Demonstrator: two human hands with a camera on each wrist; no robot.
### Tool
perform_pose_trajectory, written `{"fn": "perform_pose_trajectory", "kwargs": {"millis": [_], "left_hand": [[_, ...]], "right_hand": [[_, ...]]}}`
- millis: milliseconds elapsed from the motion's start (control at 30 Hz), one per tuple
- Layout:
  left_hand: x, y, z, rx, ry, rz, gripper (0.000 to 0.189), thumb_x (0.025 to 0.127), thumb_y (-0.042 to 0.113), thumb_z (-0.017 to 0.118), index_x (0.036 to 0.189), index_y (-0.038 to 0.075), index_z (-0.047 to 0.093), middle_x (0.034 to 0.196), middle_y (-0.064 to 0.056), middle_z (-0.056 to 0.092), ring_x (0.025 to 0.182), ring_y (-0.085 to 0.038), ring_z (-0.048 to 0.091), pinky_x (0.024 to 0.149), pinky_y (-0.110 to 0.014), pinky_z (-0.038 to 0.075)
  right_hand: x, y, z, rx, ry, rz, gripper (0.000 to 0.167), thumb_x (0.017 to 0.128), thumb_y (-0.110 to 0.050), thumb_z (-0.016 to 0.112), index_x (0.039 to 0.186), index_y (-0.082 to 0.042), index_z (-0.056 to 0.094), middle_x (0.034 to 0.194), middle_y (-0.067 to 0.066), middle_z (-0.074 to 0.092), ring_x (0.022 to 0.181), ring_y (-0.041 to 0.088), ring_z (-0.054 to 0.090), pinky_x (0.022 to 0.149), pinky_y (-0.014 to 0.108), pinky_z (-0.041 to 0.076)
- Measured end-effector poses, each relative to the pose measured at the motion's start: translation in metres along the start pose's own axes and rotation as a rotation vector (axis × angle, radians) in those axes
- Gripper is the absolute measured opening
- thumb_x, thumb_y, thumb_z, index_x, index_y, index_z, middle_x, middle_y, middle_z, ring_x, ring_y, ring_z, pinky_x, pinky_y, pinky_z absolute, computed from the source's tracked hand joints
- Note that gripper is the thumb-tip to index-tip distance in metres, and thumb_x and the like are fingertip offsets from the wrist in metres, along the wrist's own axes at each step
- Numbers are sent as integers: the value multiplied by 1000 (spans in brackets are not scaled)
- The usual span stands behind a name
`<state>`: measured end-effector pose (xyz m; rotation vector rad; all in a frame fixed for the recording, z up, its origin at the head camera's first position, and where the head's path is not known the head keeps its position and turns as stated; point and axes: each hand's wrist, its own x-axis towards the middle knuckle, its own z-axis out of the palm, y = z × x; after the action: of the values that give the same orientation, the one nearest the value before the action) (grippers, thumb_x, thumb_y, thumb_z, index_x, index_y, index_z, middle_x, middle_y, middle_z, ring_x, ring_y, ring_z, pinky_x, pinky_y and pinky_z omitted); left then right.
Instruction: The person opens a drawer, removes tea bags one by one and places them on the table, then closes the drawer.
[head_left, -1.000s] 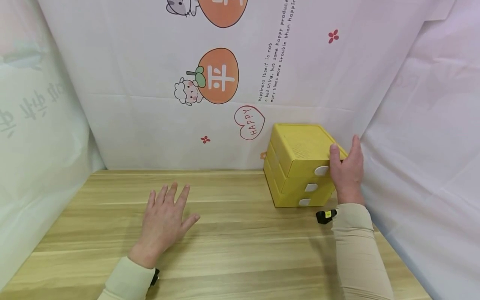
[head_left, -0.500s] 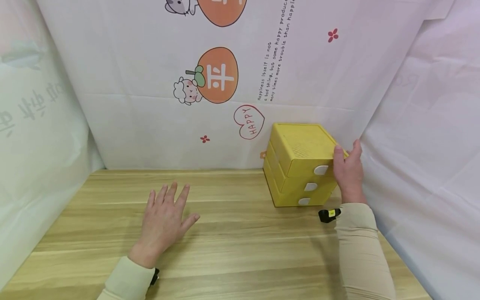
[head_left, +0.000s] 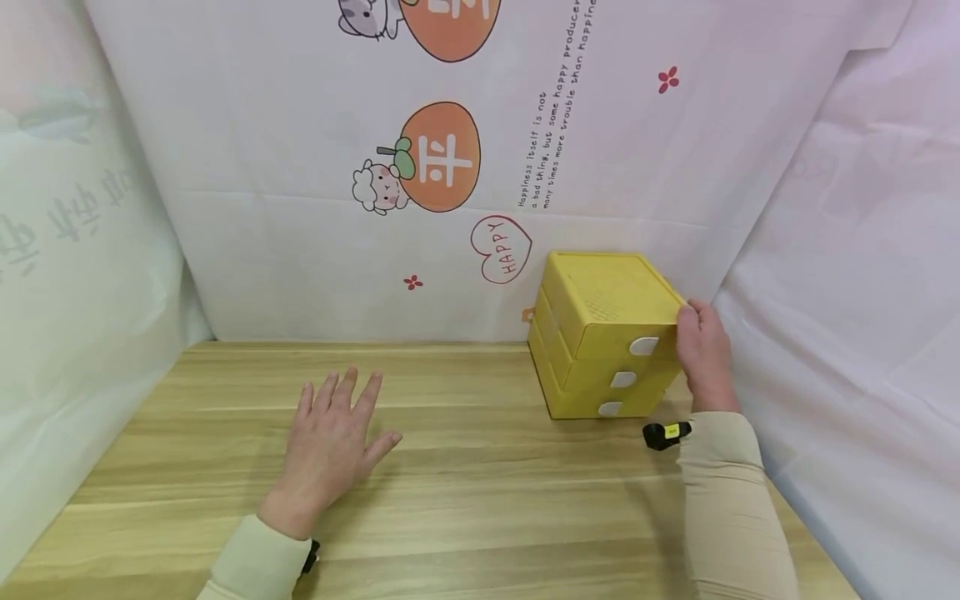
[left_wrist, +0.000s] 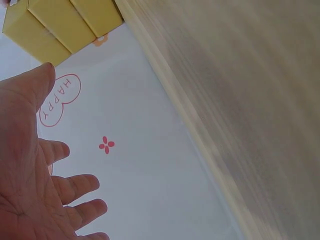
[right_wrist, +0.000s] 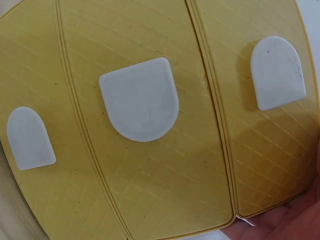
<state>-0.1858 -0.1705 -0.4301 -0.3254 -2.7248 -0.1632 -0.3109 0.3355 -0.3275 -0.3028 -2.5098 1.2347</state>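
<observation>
A yellow box of three stacked drawers (head_left: pixel 611 287) stands against the back wall, at the right of the table. Each drawer front has a white rounded tab; the middle tab (right_wrist: pixel 140 100) shows large in the right wrist view. My right hand (head_left: pixel 703 350) grips the box's right edge near the top, thumb at the front corner, fingers along the right side and partly hidden. Further left, my left hand (head_left: pixel 326 442) hovers low over the table with fingers spread and nothing in it. The left wrist view shows its palm (left_wrist: pixel 22 170) facing the wall.
The wood-grain table (head_left: pixel 465 500) meets a white printed cloth (head_left: pixel 300 250) at the back. White cloth hangs on both sides, the right one (head_left: pixel 847 333) close to my right hand. A black wrist camera (head_left: pixel 660 435) sits by the right cuff.
My right hand has shifted slightly right and down along the box's edge, and its raised fingers have drawn in around the side. The left hand and the box stay in place.
</observation>
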Motion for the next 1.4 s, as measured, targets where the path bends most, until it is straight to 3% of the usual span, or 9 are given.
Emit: {"fn": "perform_pose_trajectory", "kwargs": {"millis": [400,667,1033,1400], "left_hand": [[0,-2,1,-4,15,5,88,94,66,64,161,14,41,160,-25,43,147,-49,39,120,-70,21],[0,-3,1,-7,12,7,88,94,66,64,161,14,41,159,-26,43,147,-49,39,120,-70,21],[1,-4,0,-8,9,4,88,94,66,63,161,15,41,159,-25,44,147,-49,39,120,-70,21],[2,-4,1,-6,12,9,88,94,64,66,161,14,41,159,-26,44,146,-49,40,120,-70,22]], "right_hand": [[-6,-4,-3,47,-21,38,67,106,-44,23,164,-13,34,167,12,34,146,37,36,119,57,32],[-11,-8,-3,67,-95,63,68,106,-46,25,164,-11,34,160,16,40,131,34,47,105,53,47],[-15,-12,0,58,-126,25,67,106,-46,27,162,-11,39,149,16,48,117,25,52,86,32,50],[-25,-22,10,76,-176,-11,67,107,-43,25,164,-10,34,154,20,44,121,32,50,94,46,50]]}}
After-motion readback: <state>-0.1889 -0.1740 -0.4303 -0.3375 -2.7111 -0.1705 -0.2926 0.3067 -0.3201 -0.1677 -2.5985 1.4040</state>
